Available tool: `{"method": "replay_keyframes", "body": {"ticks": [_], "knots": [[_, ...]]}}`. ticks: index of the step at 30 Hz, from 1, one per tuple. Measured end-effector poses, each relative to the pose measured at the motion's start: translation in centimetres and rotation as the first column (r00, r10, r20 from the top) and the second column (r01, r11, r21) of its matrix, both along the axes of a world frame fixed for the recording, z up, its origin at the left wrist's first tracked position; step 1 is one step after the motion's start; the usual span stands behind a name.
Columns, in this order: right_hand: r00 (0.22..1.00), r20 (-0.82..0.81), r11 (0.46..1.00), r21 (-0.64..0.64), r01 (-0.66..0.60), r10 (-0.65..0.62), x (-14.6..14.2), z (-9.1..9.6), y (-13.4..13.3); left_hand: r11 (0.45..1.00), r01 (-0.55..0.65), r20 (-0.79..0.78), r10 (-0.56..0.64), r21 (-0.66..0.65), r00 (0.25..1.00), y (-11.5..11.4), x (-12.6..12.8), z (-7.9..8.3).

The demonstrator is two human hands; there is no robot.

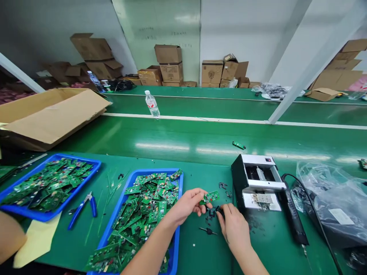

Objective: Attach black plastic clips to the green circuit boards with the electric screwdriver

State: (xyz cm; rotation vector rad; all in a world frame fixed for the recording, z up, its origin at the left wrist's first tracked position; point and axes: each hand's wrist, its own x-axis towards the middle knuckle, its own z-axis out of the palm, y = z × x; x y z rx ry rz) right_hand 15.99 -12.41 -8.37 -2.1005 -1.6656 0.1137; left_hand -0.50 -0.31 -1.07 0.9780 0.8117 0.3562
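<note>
My left hand (pixel 190 206) pinches a small green circuit board (pixel 211 197) by its left end, just right of a blue tray (pixel 178 229) heaped with similar boards. Small black plastic parts (pixel 211 214) lie in a loose pile on the green table below the board. My right hand (pixel 233 227) reaches into that pile, thumb and fingertips closing on a small black part (pixel 217 209); the fingertips partly hide it. A thin black tool with a pointed shaft (pixel 208 231) lies on the table between my hands.
Another blue tray of boards (pixel 96 165) and blue-handled pliers (pixel 83 210) are on the left. A black-and-silver machine (pixel 258 183), a corded black electric screwdriver (pixel 292 217) and plastic bags (pixel 332 202) stand right. Beyond are a lone board (pixel 239 145) and a water bottle (pixel 152 105).
</note>
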Motion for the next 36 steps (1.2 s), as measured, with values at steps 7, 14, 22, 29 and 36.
{"method": "replay_keyframes", "body": {"ticks": [7,14,22,29,36], "knots": [[0.955,-0.291,0.997,0.065,-0.043,0.060,-0.2,0.9,-0.2,0.997,0.083,0.042,-0.083,0.000,0.996,-0.2,-0.6,1.0],[0.728,-0.683,0.998,0.029,-0.050,0.056,1.4,2.8,-1.8,0.965,0.202,-0.152,-0.178,0.166,0.972,-1.2,-0.4,1.1],[0.522,-0.853,0.995,-0.061,-0.078,-0.011,4.5,2.9,-4.7,0.893,0.356,-0.189,-0.312,0.277,0.931,-4.2,3.2,0.2],[0.498,-0.864,0.985,-0.142,-0.097,-0.075,7.4,4.0,-5.7,0.832,0.402,-0.139,-0.379,0.383,0.915,-4.2,5.8,0.1],[0.400,-0.913,0.983,-0.137,-0.126,-0.075,8.3,4.4,-6.3,0.784,0.448,-0.137,-0.434,0.430,0.890,-4.7,6.5,-0.5]]}}
